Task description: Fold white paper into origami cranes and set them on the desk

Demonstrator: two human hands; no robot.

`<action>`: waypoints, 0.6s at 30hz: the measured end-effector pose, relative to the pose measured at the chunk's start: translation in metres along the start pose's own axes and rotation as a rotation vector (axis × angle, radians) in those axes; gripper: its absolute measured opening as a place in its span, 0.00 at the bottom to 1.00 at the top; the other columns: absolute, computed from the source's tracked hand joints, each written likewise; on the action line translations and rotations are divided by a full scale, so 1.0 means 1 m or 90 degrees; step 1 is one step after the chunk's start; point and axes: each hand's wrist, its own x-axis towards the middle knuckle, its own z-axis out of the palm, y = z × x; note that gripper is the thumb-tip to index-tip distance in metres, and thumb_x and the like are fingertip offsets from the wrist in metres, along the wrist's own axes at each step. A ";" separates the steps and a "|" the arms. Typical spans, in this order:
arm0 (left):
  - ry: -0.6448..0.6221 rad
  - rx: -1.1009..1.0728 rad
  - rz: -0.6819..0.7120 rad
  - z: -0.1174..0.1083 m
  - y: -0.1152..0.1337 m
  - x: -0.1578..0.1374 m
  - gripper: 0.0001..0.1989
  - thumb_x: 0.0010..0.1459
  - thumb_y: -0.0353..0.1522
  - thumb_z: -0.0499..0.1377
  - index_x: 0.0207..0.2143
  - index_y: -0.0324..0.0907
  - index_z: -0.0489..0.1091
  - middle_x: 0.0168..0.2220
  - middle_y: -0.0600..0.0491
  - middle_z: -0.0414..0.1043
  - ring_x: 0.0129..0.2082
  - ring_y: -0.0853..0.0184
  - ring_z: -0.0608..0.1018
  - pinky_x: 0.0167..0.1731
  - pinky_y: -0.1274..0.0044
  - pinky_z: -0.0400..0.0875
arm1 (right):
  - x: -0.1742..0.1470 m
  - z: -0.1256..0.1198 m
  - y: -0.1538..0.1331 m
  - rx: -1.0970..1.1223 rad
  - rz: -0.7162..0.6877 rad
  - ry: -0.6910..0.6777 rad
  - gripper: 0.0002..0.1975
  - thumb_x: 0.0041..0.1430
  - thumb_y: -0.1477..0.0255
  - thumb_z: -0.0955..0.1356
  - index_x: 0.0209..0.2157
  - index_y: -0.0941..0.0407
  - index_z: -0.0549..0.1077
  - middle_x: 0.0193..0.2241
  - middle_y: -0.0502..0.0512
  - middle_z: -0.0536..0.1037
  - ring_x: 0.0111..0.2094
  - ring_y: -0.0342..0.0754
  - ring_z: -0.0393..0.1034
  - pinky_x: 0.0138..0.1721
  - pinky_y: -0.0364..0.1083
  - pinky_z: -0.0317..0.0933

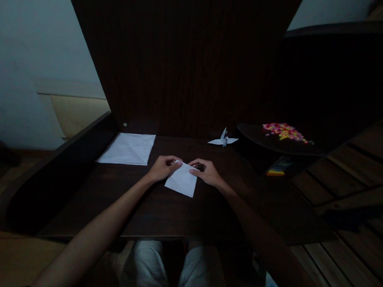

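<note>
Head: flat white paper square point(182, 181)

A small sheet of plain white paper point(182, 182), roughly square, is held over the middle of the table point(111, 182). It is flat and slightly turned, its near edge sloping down toward the right. The left hand point(164, 167) pinches its upper left corner, thumb on top; the right hand point(207, 172) holds the upper right. Whether it touches the wood is unclear.
</note>
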 end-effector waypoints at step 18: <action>0.186 -0.142 -0.044 -0.002 0.001 0.003 0.17 0.42 0.43 0.66 0.28 0.39 0.78 0.30 0.49 0.78 0.33 0.63 0.76 0.35 0.73 0.68 | 0.003 0.000 0.001 0.172 0.109 0.090 0.24 0.41 0.69 0.74 0.43 0.55 0.70 0.32 0.52 0.78 0.34 0.47 0.73 0.40 0.48 0.67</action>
